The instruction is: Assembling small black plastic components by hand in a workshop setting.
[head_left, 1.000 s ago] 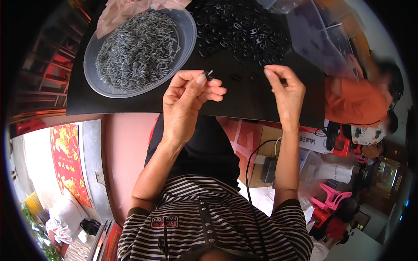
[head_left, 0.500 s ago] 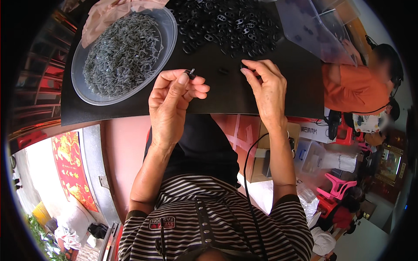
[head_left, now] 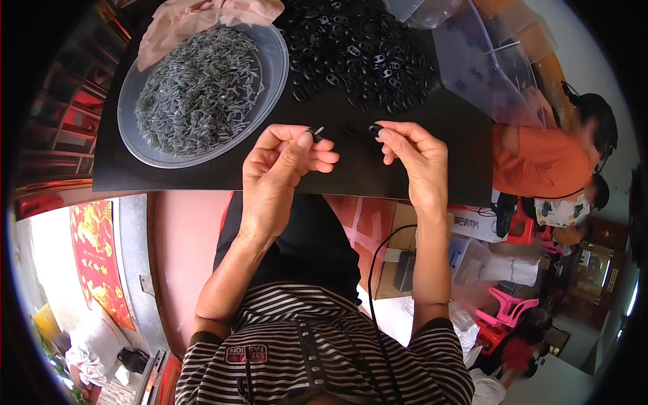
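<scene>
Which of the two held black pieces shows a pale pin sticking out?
The black piece in the left hand; the other piece in the right hand shows none.

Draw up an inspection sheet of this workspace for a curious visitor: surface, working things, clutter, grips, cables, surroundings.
Surface: black table.
Job's things: pile of grey pieces in a round translucent tray; pile of black pieces.
Clutter: pink cloth by the tray; clear plastic bin.
Grips: left grip pinches a pale-tipped piece; right grip pinches a dark piece.
Cables: black cable along the shirt.
Surroundings: person in orange, pink stool, red banner.
</scene>
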Action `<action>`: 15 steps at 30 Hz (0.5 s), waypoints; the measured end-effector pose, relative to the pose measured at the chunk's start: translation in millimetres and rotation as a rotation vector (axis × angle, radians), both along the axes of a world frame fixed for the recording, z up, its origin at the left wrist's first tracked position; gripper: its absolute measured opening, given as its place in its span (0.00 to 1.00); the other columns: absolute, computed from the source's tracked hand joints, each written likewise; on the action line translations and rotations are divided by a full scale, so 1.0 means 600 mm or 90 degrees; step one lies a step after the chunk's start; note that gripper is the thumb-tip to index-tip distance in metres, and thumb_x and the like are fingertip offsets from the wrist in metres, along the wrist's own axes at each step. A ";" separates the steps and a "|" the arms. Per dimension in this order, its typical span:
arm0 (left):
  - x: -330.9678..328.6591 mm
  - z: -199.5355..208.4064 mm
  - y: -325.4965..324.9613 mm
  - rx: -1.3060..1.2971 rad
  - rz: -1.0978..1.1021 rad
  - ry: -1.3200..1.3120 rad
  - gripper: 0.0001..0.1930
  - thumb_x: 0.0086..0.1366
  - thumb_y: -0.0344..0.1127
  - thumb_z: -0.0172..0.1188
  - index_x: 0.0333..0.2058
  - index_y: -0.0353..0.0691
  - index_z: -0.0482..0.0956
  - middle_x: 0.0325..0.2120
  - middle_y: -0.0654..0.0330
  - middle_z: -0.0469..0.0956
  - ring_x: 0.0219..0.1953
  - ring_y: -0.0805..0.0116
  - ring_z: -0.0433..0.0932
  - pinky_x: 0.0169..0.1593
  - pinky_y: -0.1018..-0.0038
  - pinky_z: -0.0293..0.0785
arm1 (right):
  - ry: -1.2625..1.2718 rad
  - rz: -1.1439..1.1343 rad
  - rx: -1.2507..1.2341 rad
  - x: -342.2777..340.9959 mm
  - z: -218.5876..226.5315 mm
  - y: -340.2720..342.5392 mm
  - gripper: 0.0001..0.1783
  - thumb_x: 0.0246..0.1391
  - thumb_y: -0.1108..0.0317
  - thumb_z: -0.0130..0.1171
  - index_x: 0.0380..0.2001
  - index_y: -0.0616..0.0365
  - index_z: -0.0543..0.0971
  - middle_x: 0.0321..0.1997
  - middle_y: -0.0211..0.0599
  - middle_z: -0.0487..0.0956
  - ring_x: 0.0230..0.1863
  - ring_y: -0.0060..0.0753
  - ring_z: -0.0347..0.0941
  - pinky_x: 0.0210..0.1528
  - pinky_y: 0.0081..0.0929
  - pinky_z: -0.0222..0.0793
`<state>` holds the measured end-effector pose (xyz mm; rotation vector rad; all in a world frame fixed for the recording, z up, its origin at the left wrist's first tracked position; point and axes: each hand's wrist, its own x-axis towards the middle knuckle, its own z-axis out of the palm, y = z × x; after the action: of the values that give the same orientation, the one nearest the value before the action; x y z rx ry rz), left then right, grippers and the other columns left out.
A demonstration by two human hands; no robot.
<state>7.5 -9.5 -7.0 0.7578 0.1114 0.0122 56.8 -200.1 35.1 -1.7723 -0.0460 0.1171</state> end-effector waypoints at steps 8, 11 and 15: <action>0.005 0.003 -0.032 -0.048 -0.035 0.012 0.06 0.66 0.29 0.53 0.38 0.32 0.72 0.33 0.50 0.79 0.34 0.65 0.81 0.41 0.73 0.79 | 0.132 0.001 0.246 -0.010 0.003 0.034 0.10 0.54 0.65 0.62 0.34 0.61 0.79 0.28 0.30 0.76 0.25 0.15 0.67 0.26 0.15 0.64; 0.003 0.003 -0.031 -0.041 -0.041 0.010 0.06 0.66 0.29 0.53 0.38 0.32 0.72 0.33 0.50 0.79 0.34 0.64 0.81 0.40 0.74 0.79 | 0.135 0.000 0.242 -0.014 0.001 0.046 0.10 0.53 0.65 0.63 0.33 0.61 0.79 0.28 0.29 0.77 0.25 0.14 0.68 0.27 0.14 0.65; 0.008 0.004 -0.033 -0.060 -0.037 -0.001 0.06 0.66 0.29 0.53 0.38 0.31 0.71 0.33 0.49 0.80 0.34 0.64 0.82 0.40 0.74 0.79 | 0.108 -0.001 0.220 -0.014 0.001 0.056 0.10 0.54 0.64 0.62 0.32 0.61 0.79 0.28 0.29 0.77 0.26 0.14 0.69 0.27 0.13 0.65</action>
<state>12.1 -29.1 -4.3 0.6660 0.0883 -0.0469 48.2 -166.6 35.6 -1.4127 0.0550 0.2425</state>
